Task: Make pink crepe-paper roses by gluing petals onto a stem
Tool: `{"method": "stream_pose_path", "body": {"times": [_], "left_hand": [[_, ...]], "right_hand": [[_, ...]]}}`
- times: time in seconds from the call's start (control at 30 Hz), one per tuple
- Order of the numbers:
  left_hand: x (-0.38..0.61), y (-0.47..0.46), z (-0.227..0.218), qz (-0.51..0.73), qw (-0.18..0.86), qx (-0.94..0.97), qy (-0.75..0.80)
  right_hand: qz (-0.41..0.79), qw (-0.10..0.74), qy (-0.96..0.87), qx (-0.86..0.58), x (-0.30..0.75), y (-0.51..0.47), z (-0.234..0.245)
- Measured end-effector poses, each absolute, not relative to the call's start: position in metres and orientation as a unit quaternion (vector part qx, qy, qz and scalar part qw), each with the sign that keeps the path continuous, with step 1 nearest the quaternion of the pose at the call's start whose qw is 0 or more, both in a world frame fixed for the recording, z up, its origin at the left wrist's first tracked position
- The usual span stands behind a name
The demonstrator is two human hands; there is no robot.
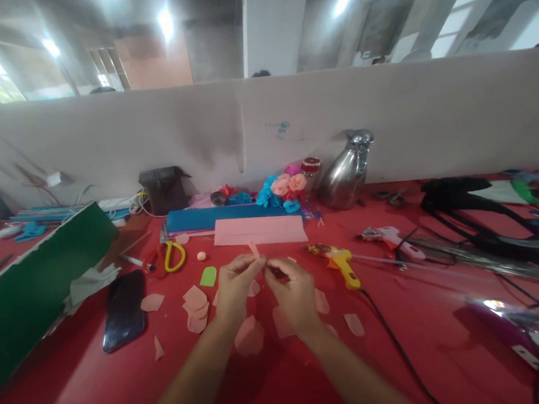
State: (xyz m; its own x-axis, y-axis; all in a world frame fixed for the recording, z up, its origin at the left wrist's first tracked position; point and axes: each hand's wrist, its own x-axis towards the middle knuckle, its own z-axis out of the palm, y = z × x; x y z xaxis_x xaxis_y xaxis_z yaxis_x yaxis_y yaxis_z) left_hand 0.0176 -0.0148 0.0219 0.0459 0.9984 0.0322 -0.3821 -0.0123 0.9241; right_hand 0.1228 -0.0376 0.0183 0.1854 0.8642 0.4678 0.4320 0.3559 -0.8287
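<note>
Both my hands meet over the middle of the red table (102,392). My left hand (236,290) pinches a small pink paper piece (253,249) that sticks up between the fingertips. My right hand (292,288) is closed against it, fingertips touching the same piece. Several cut pink paper petals (196,306) lie scattered around and under my hands. A folded pink crepe sheet (259,230) lies just beyond them, in front of a blue sheet (223,215).
A yellow glue gun (341,263) with a black cord lies right of my hands, a second glue gun (388,237) farther right. Yellow-handled scissors (173,255), a black phone (123,309) and a green board (32,292) lie left. Paper flowers (284,191) and a metal jug (345,171) stand by the wall.
</note>
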Motion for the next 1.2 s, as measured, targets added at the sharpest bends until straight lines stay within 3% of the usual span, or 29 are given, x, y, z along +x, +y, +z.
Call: {"method": "stream_pose_path", "body": {"times": [0.33,0.6,0.97,1.2], "left_hand": [[0.022,-0.021,0.020,0.588,0.524,0.447,0.424],[0.024,-0.020,0.015,0.661,0.536,0.282,0.444],[0.024,-0.021,0.016,0.623,0.558,0.338,0.431],[0.025,-0.026,0.022,0.619,0.504,0.396,0.454]], "right_hand": [[0.184,0.565,-0.605,-0.530,0.124,-0.039,0.020],[0.178,0.580,-0.576,-0.548,0.124,-0.037,0.014],[0.178,0.569,-0.580,-0.556,0.124,-0.037,0.014],[0.169,0.553,-0.599,-0.553,0.123,-0.038,0.016]]}}
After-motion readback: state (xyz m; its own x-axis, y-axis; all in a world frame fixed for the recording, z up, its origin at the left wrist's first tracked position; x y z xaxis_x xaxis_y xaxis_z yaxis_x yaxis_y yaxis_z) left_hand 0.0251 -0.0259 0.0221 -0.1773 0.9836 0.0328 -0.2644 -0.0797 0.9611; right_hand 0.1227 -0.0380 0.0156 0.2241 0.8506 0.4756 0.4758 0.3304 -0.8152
